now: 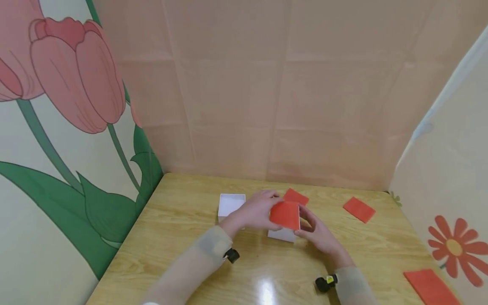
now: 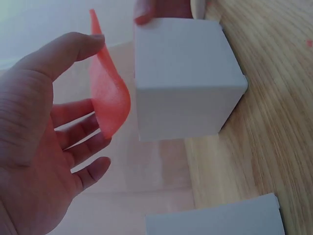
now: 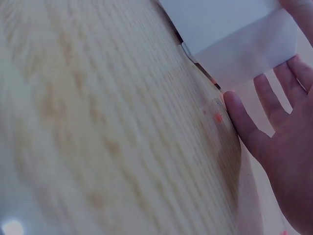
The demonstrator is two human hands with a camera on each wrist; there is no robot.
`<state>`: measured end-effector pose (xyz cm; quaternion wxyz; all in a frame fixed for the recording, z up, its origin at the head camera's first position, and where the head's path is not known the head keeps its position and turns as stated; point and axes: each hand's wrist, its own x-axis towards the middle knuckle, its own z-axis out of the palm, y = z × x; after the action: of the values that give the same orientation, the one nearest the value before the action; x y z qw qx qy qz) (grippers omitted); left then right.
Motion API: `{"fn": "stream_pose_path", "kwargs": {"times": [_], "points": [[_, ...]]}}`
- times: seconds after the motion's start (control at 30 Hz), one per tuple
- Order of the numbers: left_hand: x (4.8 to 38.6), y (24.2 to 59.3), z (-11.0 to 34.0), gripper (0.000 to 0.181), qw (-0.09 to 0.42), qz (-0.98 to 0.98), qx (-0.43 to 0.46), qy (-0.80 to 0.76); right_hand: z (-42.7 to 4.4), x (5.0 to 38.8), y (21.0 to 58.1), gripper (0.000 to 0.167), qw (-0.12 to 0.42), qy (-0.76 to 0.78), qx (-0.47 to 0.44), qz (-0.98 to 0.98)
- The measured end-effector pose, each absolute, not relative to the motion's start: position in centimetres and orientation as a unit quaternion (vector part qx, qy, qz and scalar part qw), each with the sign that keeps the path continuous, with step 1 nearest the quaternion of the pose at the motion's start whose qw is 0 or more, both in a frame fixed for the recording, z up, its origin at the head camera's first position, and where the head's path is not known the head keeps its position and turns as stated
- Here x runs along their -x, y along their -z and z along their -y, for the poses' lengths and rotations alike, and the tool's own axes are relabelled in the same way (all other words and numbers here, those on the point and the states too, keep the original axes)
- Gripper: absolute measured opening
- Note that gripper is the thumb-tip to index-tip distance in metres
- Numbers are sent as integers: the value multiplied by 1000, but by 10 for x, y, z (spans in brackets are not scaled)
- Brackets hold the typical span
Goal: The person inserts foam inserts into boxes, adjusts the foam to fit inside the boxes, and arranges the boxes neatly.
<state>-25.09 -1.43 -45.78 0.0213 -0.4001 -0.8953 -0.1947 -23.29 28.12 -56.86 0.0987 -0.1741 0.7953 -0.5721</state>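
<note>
Table [image 1: 244, 271], red sheet [image 2: 110, 95] in left hand [image 2: 39, 132], box [image 2: 188, 58]

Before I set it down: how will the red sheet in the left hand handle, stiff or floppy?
The red sheet is probably floppy: it bows in the grip of the left hand. It seems light for its size, as its edge looks thin. It's unlikely to roll, since the similar red pieces lie flat.

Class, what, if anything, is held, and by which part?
The left hand holds a red piece between thumb and fingers, by its left side in the head view. The right hand is beside a white box; whether it grips cannot be told.
</note>
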Motion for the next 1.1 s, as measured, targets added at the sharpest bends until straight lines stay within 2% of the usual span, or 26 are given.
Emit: {"fn": "stream_pose_path", "kwargs": {"times": [0.23,0.43,1.1], "points": [[261,464,5,77,-23,899,398,181,-273,230,571,90,119,570,164,-796],[266,461,0,76,-22,904,396,157,-272,234,569,89,95,582,179,-788],[266,463,-7,72,-56,913,376,148,-280,233,567,90,92,574,171,-796]]}}
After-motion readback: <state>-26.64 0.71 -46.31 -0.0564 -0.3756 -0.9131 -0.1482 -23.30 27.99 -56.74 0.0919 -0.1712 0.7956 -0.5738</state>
